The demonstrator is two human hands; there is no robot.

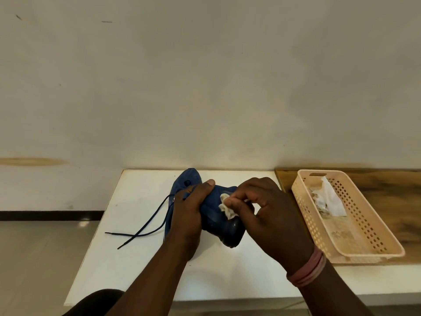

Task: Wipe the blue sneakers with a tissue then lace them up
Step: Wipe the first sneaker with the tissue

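Observation:
A blue sneaker [218, 221] is held over the white table [127, 258] in the middle of the view. My left hand [190, 213] grips its upper from the left, thumb on top. My right hand [267, 214] pinches a crumpled, soiled tissue [226, 207] against the sneaker's side. A second blue sneaker [185, 181] lies behind, partly hidden by my left hand. Dark laces [145, 226] trail loose to the left across the table.
A peach perforated plastic basket [369, 226] stands to the right on a wooden surface [401, 201], with used white tissues [328, 199] inside. A plain wall rises right behind the table. Tiled floor lies to the left beyond the table's edge.

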